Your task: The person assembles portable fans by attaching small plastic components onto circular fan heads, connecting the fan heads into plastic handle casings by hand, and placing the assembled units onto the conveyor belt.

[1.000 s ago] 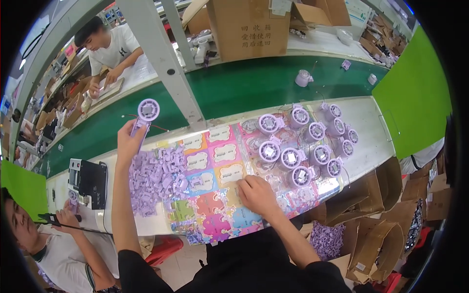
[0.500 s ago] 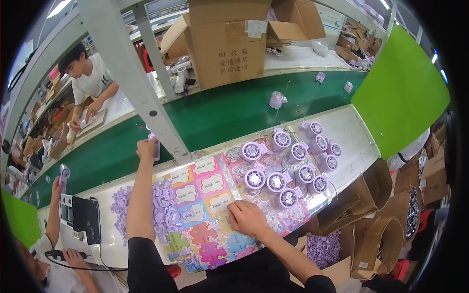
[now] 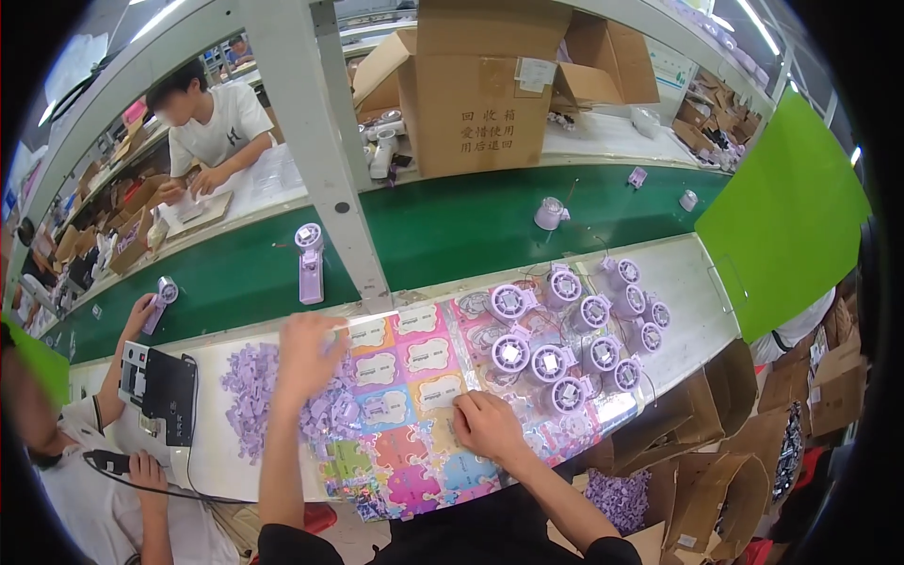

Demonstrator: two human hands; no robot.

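My left hand (image 3: 314, 353), smeared by motion, is above the near edge of a pile of small purple plastic parts (image 3: 252, 395). Its fingers look apart and nothing shows in them. Beyond it, a purple handheld fan (image 3: 310, 266) lies on the green conveyor belt, its round head pointing away from me. My right hand (image 3: 488, 426) rests curled on the colourful printed mat (image 3: 405, 448), with nothing visible in its fingers. To the right of that hand stand several round purple fan heads (image 3: 549, 362) with thin wires, on the mat and the white table.
A metal post (image 3: 325, 160) rises at the belt's near edge. Across the green belt (image 3: 424, 212) stands a large cardboard box (image 3: 480, 104). At left, a co-worker's hand (image 3: 141, 311) holds another fan near a black-and-white device (image 3: 158, 391). Open cartons (image 3: 716, 499) stand at lower right.
My left hand has let go of the fan, which now lies on the belt, and has drawn back toward the parts pile. My right hand stays curled on the mat. The view has shifted slightly.
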